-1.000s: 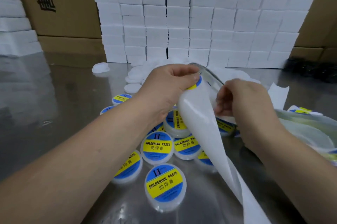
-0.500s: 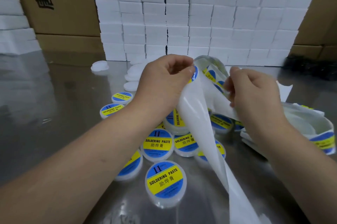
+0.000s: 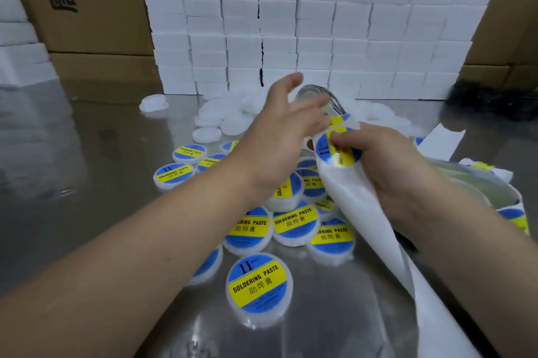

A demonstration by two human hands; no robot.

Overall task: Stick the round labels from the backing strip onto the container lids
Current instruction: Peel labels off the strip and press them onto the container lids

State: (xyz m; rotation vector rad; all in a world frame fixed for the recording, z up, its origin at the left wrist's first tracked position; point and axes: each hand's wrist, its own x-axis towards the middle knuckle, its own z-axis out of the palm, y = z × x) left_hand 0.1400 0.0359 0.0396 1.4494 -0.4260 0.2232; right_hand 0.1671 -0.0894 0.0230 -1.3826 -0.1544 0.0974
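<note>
Behind the backing strip point(image 3: 366, 212), lids point(image 3: 332, 236) sit (partly hidden).

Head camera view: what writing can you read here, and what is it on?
"SOLDERING PASTE": round label on the nearest lid.
"助焊膏": same label, beneath.
"II": its top; fine print below too small.
Cardboard box: large Chinese characters, cropped.
Backing strip in the right hand: its label is blurred.

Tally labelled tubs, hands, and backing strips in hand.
Round white plastic tubs with blue-and-yellow labels: at least 12, several half hidden
Bare hands: 2, left hand, right hand
White paper backing strip in right hand: 1
Total: at least 15
</note>
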